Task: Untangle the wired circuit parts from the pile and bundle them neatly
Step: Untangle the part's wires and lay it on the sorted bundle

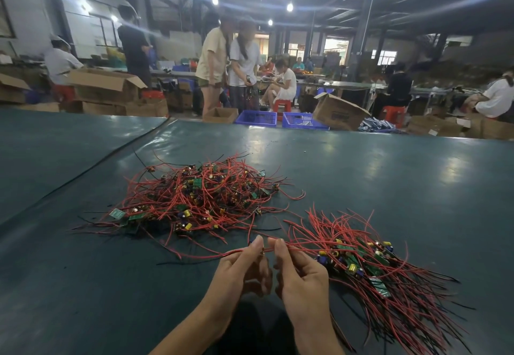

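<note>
Just this side of the tangled pile [200,198], the left hand [239,269] and right hand [301,271] are pinching one red wire [222,255] tight between their fingertips, bundle [375,265] lying rightward.

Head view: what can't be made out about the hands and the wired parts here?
- Head view: the small part between the left hand and right hand, both pinching red wires, is too small and half hidden by fingertips.
- Tangled pile: overlapping wires hide which wire joins which board.
- Sorted bundle: near left part hidden behind the right hand.
</note>
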`<action>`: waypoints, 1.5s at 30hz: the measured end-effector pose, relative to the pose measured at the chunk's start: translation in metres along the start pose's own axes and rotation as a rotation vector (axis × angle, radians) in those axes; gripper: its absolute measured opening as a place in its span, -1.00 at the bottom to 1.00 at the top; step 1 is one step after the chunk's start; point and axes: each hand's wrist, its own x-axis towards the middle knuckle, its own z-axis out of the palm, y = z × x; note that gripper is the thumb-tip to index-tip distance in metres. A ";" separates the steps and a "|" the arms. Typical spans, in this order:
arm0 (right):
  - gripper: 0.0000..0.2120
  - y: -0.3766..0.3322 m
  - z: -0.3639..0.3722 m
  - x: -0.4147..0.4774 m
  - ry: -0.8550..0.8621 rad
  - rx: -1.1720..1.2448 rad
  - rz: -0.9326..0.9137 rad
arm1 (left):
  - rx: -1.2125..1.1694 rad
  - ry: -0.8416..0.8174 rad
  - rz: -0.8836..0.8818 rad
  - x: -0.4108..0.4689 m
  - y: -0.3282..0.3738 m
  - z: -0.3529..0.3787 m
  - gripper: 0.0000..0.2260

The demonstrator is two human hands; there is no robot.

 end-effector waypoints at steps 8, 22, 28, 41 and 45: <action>-0.73 0.000 0.002 -0.002 -0.021 -0.046 -0.018 | -0.038 0.007 0.077 0.003 -0.003 0.002 -0.67; -0.68 -0.008 -0.029 0.024 0.206 0.229 0.106 | 0.154 -0.060 0.273 0.001 0.007 -0.001 -0.60; -0.74 0.001 -0.012 0.010 0.107 0.081 0.008 | 0.080 -0.046 0.254 0.003 0.001 -0.001 -0.58; -0.79 -0.009 -0.025 0.019 0.167 0.162 0.005 | 0.209 -0.146 0.275 0.007 0.010 -0.011 -0.59; -0.73 -0.007 -0.025 0.020 0.198 0.211 0.022 | 0.180 -0.156 0.250 0.006 0.008 -0.010 -0.59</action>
